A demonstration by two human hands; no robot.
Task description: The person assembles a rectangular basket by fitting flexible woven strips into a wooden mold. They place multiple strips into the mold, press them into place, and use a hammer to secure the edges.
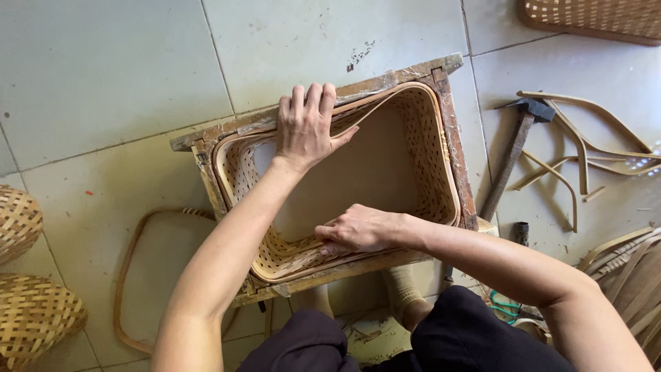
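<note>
A woven bamboo basket [430, 169] sits inside a worn rectangular wooden frame [451, 131] on the tiled floor. A thin bamboo rim strip [382, 103] runs along the basket's inner top edge and bows away from it at the far side. My left hand [305, 127] rests over the far edge, fingers hooked on the frame and thumb against the strip. My right hand [357, 231] presses on the near rim of the basket, fingers curled over the strip and weave.
A hammer [513, 148] lies on the floor right of the frame, among curved bamboo strips [585, 148]. A bent bamboo hoop [131, 275] lies at left. Woven baskets stand at the left edge [27, 310] and top right [595, 17]. My knees and feet are below.
</note>
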